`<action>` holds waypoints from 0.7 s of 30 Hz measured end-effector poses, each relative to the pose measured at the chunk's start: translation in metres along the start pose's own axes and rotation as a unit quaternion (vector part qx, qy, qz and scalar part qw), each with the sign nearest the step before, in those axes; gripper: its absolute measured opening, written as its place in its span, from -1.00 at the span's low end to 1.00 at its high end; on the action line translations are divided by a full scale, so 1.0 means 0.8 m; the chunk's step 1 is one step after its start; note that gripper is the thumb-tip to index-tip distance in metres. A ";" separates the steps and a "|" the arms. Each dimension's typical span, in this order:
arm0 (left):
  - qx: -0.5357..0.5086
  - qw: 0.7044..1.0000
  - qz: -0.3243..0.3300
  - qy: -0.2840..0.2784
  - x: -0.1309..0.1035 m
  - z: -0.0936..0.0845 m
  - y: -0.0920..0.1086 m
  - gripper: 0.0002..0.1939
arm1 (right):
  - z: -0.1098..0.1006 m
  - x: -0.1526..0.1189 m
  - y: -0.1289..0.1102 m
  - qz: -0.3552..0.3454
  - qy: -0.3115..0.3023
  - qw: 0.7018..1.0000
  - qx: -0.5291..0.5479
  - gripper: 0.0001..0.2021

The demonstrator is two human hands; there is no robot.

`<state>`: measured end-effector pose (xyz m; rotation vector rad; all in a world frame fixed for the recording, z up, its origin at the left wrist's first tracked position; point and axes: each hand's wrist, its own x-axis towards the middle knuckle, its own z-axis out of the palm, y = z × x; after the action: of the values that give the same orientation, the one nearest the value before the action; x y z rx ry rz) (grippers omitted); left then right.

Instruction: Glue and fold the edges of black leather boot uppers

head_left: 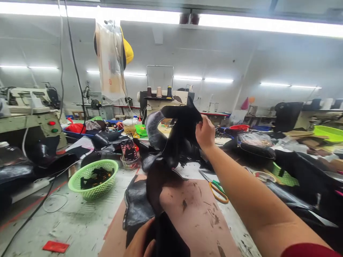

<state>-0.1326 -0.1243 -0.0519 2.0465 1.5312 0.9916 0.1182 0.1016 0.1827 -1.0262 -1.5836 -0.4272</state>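
Observation:
A large black leather piece [138, 201] with curved, looping parts stretches up from the pinkish work mat [184, 203]. High at its far end, my right hand [205, 132] pinches the black edge, arm reaching forward. Low at the front, my left hand [143, 239] is closed around the near part of the black material; some of its fingers are hidden. The leather hangs raised between both hands. Beside the mat on the right lie scissors [218, 191] with orange handles, next to something green.
A green basket [93, 178] of small black pieces stands on the left. Behind it a phone [129, 151] leans in a cup. A red flat piece [55, 246] lies at front left. Black leather piles [300, 175] crowd the right; a sewing machine [166, 98] with thread spools stands behind.

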 end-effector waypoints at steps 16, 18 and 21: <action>0.060 0.991 0.105 0.052 -0.004 0.001 0.020 -0.55 | -0.053 0.025 0.072 0.269 -0.130 0.939 -0.172 -0.75; 0.057 0.993 0.089 0.043 -0.005 0.004 0.018 -0.55 | -0.058 0.028 0.085 0.283 -0.174 0.926 -0.180 -0.80; 0.043 0.997 0.060 0.023 -0.010 0.012 0.009 -0.53 | -0.052 0.007 0.094 0.322 -0.225 0.898 -0.198 -0.73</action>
<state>-0.1221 -0.1337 -0.0554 2.2124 1.5139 1.0399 0.2031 0.1143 0.1812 -1.9948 -1.4550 -0.0414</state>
